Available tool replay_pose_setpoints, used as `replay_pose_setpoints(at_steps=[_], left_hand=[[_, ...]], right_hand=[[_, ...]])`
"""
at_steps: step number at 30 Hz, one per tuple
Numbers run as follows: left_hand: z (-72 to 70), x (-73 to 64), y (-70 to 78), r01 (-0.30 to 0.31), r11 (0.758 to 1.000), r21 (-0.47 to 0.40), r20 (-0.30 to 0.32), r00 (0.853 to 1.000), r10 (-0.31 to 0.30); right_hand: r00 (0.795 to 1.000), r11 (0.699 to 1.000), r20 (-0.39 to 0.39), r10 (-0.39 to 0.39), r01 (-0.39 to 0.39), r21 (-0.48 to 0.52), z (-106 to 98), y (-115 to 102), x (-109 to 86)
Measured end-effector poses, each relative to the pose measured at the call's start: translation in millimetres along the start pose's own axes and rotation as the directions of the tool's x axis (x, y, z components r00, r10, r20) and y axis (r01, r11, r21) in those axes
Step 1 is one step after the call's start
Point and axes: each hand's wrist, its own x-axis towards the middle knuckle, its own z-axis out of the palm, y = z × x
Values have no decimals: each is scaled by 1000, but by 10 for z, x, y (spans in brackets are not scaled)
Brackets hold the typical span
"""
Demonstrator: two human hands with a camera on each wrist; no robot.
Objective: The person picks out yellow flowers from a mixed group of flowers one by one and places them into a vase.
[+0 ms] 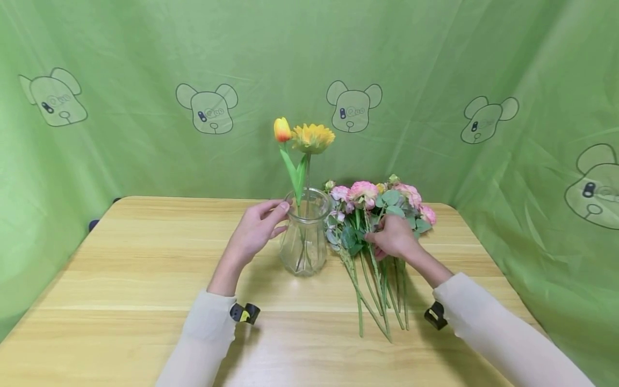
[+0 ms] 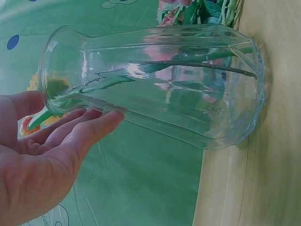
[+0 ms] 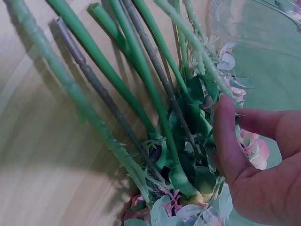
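Left hand, fingers loosely spread, touches the rim and side of the clear vase, which stands upright on the table, mouth up. Just right of it, the pink blooms lie at the far end, with the cut ends of their bunch nearer. Right hand, the closer one to these, pinches a green stem between thumb and finger; that stem's long axis runs front to back, with the vase to this hand's left.
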Motion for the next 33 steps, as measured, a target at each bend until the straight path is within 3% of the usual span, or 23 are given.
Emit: replay_pose_setpoints(at_steps=[14, 25, 33], left_hand=[[-3, 7, -3, -3, 1000, 9, 0, 1000, 3], [-10, 4, -8, 0, 1000, 7, 3, 1000, 0], [-10, 10, -14, -4, 1000, 16, 2, 1000, 4]], right_hand=[[1000, 1000, 1, -16, 16, -12, -106, -47, -51], [999, 1000, -22, -26, 26, -13, -331, -104, -100], [999, 999, -46, -4, 7, 46, -561, -86, -145]])
